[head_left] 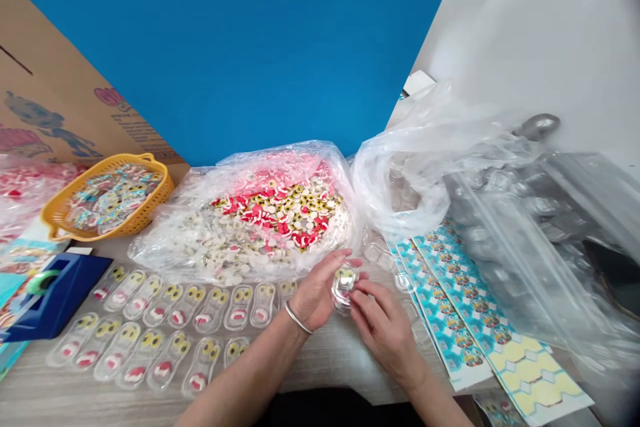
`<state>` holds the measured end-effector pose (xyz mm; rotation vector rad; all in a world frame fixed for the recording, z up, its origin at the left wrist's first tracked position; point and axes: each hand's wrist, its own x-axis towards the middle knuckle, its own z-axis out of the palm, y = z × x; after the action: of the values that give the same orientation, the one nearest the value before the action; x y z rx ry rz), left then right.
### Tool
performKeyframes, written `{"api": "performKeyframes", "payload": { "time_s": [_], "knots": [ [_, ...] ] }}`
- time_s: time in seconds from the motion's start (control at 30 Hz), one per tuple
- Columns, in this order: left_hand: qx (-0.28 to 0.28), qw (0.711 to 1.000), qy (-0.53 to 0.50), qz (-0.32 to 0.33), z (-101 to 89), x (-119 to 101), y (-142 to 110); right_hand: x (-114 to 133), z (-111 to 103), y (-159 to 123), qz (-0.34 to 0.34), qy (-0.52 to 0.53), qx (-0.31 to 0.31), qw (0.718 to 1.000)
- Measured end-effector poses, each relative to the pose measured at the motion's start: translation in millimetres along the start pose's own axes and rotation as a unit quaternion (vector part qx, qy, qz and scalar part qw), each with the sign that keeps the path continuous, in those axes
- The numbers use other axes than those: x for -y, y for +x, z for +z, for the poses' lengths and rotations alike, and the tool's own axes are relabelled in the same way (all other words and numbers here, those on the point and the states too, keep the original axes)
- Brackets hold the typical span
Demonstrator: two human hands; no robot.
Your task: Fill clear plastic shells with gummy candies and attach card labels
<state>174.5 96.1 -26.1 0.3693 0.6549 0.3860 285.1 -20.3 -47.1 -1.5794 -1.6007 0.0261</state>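
My left hand (313, 295), with a silver bangle at the wrist, is closed round a small clear plastic case (343, 285) with yellow eye pieces inside it. My right hand (384, 325) has its fingers pinched at the case's right lower edge; whether a small piece is between them is hidden. To the left, similar clear cases (163, 370) lie in two rows, with yellow-and-black eyes and red-and-white mouth pieces. Behind my hands, an open clear bag (270, 213) holds loose eye and mouth pieces.
A yellow basket (53, 211) of filled cases stands at the left, near a blue tape dispenser (60, 297). On the right lie printed sticker sheets (450, 287), a plastic bag of clear shells (505, 233) and a dark phone (615, 277). A blue panel (260, 47) rises behind.
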Motion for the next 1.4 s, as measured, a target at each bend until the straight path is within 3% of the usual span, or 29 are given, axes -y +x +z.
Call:
{"api": "performKeyframes", "payload": {
  "time_s": [0.2, 0.27, 0.33, 0.4, 0.47, 0.57, 0.63, 0.73, 0.8, 0.9, 1.0, 1.07, 1.27, 1.4],
  "knots": [
    [-0.023, 0.997, 0.057, 0.039, -1.7, 4.5, -3.6, 10.0, -5.0, -10.3, -0.003, -0.005, 0.034, 0.999],
    [-0.016, 0.997, 0.055, 0.053, -3.9, 4.7, -4.3, 12.7, -7.3, -10.3, 0.035, 0.025, 0.031, 0.999],
    [-0.001, 0.996, 0.052, 0.068, -5.8, 4.8, -5.8, 15.9, -5.4, -10.8, 0.129, 0.071, 0.003, 0.989],
    [0.020, 0.995, 0.054, 0.080, -7.0, 6.0, -8.9, 19.7, 0.7, -11.8, 0.260, 0.154, -0.020, 0.953],
    [0.042, 0.993, 0.067, 0.088, -8.2, 8.7, -13.2, 23.4, 9.0, -13.7, 0.367, 0.275, -0.007, 0.888],
    [0.041, 0.986, 0.115, 0.118, -13.8, 10.9, -20.9, 24.5, 21.0, -20.1, 0.438, 0.415, 0.024, 0.797],
    [-0.016, 0.970, 0.159, 0.186, -22.3, 6.9, -27.2, 19.8, 27.5, -26.8, 0.465, 0.424, 0.017, 0.777],
    [-0.132, 0.921, 0.211, 0.299, -40.2, -8.0, -40.1, 7.5, 36.5, -35.8, 0.501, 0.367, 0.006, 0.783],
    [-0.175, 0.892, 0.250, 0.333, -52.0, -18.0, -50.2, 0.5, 42.9, -37.5, 0.503, 0.320, 0.015, 0.803],
    [-0.197, 0.863, 0.317, 0.342, -65.1, -22.0, -62.5, -3.0, 52.1, -32.6, 0.459, 0.227, 0.033, 0.858],
    [-0.198, 0.854, 0.361, 0.317, -73.7, -11.6, -66.4, 0.1, 59.0, -24.5, 0.385, 0.100, 0.056, 0.916],
    [-0.190, 0.849, 0.387, 0.304, -78.9, -2.2, -64.9, 3.8, 61.5, -21.3, 0.342, 0.015, 0.074, 0.936],
    [-0.166, 0.824, 0.463, 0.282, -92.0, 7.2, -56.9, 9.4, 50.2, -19.1, 0.318, -0.124, 0.100, 0.935],
    [-0.165, 0.816, 0.477, 0.282, -90.7, 2.2, -53.3, -11.4, 22.8, -5.5, 0.289, -0.243, 0.084, 0.922]
  ]
}}
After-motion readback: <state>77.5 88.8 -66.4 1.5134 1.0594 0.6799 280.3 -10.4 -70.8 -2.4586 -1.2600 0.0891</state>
